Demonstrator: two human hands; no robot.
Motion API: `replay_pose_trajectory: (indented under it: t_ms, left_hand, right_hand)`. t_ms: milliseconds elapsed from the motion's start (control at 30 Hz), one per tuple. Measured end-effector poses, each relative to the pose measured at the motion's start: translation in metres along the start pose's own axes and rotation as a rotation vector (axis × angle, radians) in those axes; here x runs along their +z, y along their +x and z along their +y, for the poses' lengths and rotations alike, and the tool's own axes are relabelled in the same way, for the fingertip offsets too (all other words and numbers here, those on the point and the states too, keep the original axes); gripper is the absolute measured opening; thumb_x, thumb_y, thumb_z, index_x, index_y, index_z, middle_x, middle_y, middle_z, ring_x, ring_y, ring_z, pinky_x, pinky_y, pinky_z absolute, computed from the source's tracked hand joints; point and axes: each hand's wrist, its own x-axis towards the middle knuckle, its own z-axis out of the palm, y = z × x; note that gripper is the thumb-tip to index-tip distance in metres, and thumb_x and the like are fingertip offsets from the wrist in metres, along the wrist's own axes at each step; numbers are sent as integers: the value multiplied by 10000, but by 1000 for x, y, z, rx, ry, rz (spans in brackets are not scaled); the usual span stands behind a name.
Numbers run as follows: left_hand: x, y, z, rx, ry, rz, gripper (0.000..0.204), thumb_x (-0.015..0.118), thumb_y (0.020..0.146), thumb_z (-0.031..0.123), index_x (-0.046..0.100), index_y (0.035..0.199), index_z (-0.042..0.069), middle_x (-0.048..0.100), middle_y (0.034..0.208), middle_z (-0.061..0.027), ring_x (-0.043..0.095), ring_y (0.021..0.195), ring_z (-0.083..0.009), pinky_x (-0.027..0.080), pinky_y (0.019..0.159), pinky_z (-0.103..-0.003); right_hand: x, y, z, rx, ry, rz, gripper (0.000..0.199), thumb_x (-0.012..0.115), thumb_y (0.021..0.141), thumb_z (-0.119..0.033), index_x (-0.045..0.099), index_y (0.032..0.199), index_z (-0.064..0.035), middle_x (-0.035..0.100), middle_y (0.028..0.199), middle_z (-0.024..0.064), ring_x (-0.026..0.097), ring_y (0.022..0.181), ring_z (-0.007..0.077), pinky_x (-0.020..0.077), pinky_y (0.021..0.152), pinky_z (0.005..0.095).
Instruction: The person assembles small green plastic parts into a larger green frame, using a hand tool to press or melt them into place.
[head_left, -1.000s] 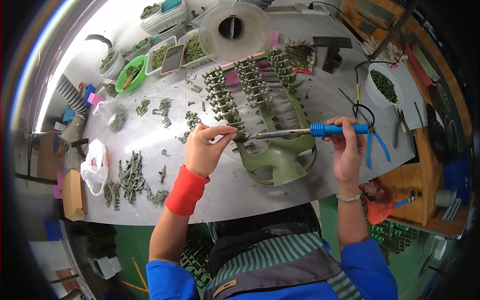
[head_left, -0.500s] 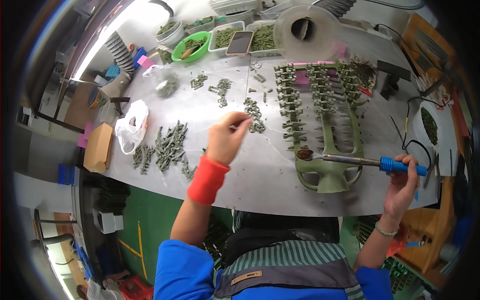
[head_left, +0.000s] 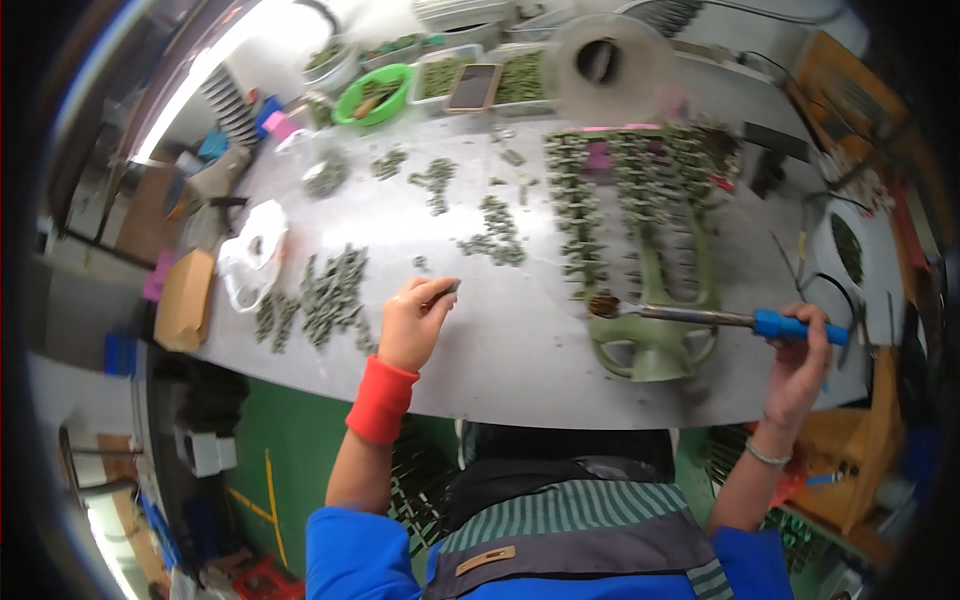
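Observation:
My right hand [head_left: 797, 365] is closed round the blue handle of a soldering iron [head_left: 705, 316]. Its metal shaft points left, and the tip end is at a brown, dark lump [head_left: 604, 304] over the lower left of an olive-green frame [head_left: 655, 358]. Rows of small green parts [head_left: 570, 190] line the frame's upright bars. My left hand [head_left: 412, 322], with a red wristband, pinches a small grey-green piece [head_left: 455, 286] between thumb and fingertips, above the table left of the frame. Beyond it lies a cluster of small green parts [head_left: 497, 235].
A heap of longer grey-green pieces [head_left: 335, 295] lies at the left, beside a white plastic bag [head_left: 256, 252] and a cardboard box [head_left: 187, 300]. Along the back stand a green bowl [head_left: 345, 105], tubs of parts, a phone [head_left: 474, 88] and a translucent round duct hood [head_left: 640, 70]. Cables hang at the right.
My left hand has drawn back from the cluster of small parts, toward me and slightly left, and a small piece now shows in its fingertips. The right hand stays with the iron.

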Motion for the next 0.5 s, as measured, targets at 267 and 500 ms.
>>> replay_pose_trajectory:
  t_ms: [267,500]
  left_hand:
    - [61,17,83,191,-323,-339,196,647,828,-30,697,1010,21,681,904,-66,624,815,-107,497,729,-231]
    - [79,31,96,296,-1,-217,196,721,760,63,739,948,114,687,815,6,509,733,-127,450,688,-265]
  right_hand:
    - [2,-1,-1,-20,48,6,168,530,934,-162,580,910,-4,604,915,125,582,769,158,494,628,279]
    - [2,2,18,11,93,-40,175,526,940,-157,594,915,2,619,920,125,595,787,164,507,639,275]
